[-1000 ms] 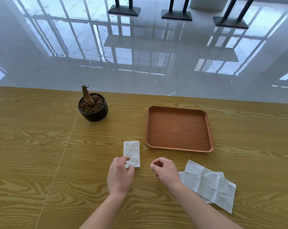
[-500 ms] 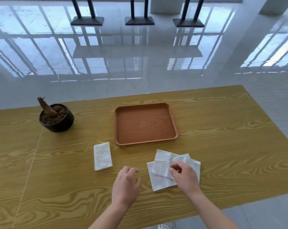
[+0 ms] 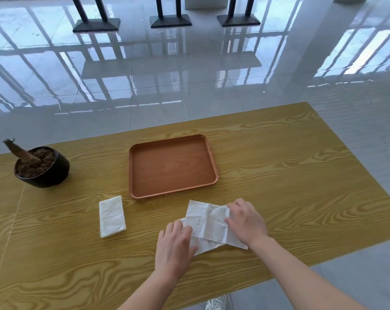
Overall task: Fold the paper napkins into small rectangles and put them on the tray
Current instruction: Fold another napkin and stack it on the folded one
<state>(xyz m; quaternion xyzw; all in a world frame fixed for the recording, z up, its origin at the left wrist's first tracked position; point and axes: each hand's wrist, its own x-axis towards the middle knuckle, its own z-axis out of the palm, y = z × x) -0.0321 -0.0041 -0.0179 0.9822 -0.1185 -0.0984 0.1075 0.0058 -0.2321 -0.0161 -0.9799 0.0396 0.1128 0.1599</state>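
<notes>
- The wooden table fills the lower picture, yellow grain running across it, with glossy grey floor tiles beyond its far edge.
- On it sits the brown tray, bare inside, nothing on it yet.
- Far left, a black pot of soil with a short brown stump leaning out to the left.
- Just in front of the tray lie the unfolded napkins, white and creased, at least two sheets overlapping at an angle, flat on the table.
- The right hand rests on the right edge of those sheets, fingers close together and curled down onto the paper; whether they pinch it, I cannot tell.
- The left hand lies palm-down over the near-left corner of the sheets, fingers loosely spread and flat.
- To the left, well apart from both hands, one folded napkin lies as a small rectangle on the table, near the tray's front-left corner but outside it.
- At the bottom edge, below the table, the toe of a white shoe.
</notes>
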